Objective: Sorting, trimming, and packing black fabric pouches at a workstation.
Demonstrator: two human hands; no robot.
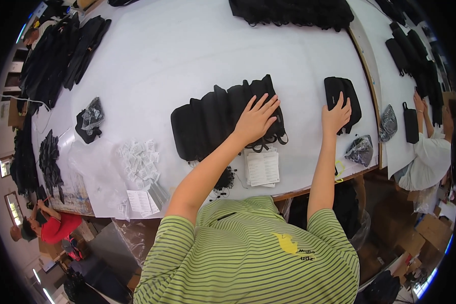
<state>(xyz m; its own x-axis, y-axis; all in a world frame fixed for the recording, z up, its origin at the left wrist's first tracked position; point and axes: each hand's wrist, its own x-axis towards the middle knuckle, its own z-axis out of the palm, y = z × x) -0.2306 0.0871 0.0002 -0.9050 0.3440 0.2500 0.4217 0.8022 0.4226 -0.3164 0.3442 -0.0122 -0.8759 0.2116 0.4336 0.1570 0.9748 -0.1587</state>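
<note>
A row of overlapping black fabric pouches (200,126) lies across the middle of the white table, with thin loops at its near right edge. My left hand (257,120) rests flat on the right end of this row, fingers stretched out. Further right, my right hand (336,114) lies over a smaller set of black pouches (353,106), which seem to overlap. Its fingers are spread on the top one, and the thumb is at the left edge. Just below the row sits a stack of white printed cards (262,168), beside a tangle of small black cords (225,180).
White labels (139,159) are heaped at the near left. Plastic-wrapped black bundles (360,150) lie near the right edge. Black pieces are piled at the far side (294,12) and far left (50,55). Other people work at right (425,157) and lower left (61,223).
</note>
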